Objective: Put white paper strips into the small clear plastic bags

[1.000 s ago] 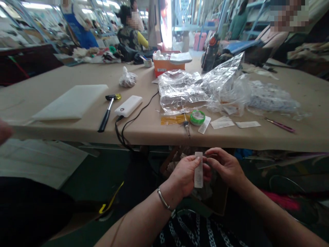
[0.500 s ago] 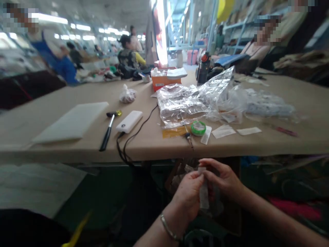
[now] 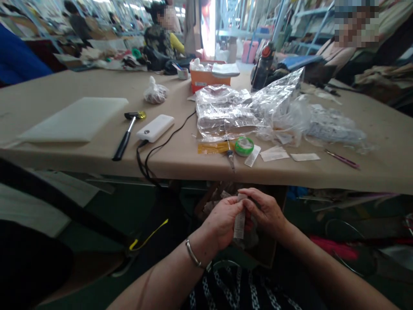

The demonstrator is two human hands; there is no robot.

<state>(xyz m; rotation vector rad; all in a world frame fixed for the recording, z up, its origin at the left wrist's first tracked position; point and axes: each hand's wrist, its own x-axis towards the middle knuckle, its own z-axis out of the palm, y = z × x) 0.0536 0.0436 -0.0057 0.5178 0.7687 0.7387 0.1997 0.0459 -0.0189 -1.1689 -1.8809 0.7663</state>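
Observation:
Below the table's front edge, my left hand (image 3: 221, 221) pinches a narrow whitish strip (image 3: 239, 224) with fine rows of marks on it. My right hand (image 3: 267, 211) meets it at the strip's upper end, thumb and fingers closed on that end. The strip hangs down between the two hands, and my right hand's lower fingers are partly hidden behind it. On the table above the hands lie a pen-like tool with a dark grip (image 3: 230, 158), a green-rimmed round container (image 3: 244, 147) and several pale strips (image 3: 274, 153).
Crinkled clear plastic bags (image 3: 226, 114) cover the table's middle. To the left lie a white cabled box (image 3: 156, 128), a hammer (image 3: 122, 144) and a white board (image 3: 75, 120). Tweezers (image 3: 342, 159) lie right. Behind stand an orange box (image 3: 206, 81) and a dark bottle (image 3: 263, 66).
The view has tipped down and shifted, so the table sits higher in it. Both hands keep hold of the strip. At the left, the person in blue has come nearer, with an arm reaching in below the table.

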